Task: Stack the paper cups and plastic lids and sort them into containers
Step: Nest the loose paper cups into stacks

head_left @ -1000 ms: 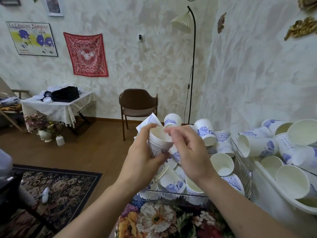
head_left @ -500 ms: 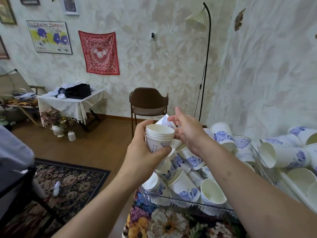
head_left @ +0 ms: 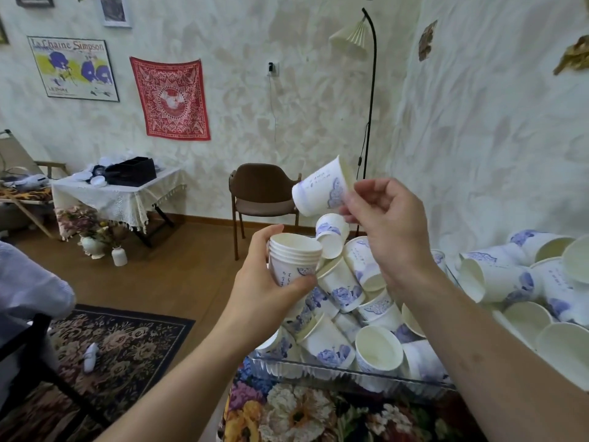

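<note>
So a small stack of nested cups [head_left: 294,260] is gripped upright in the left hand [head_left: 267,291], mouth up. A single cup [head_left: 322,191] is pinched at its rim by the right hand [head_left: 387,224], tilted above the clear tray [head_left: 318,370] of loose cups. Stacking step, probably: that cup needs turning base-down and dropping into the stack.

A floral tablecloth [head_left: 287,413] carries a clear tray [head_left: 318,370] heaped with cups [head_left: 338,342].
</note>
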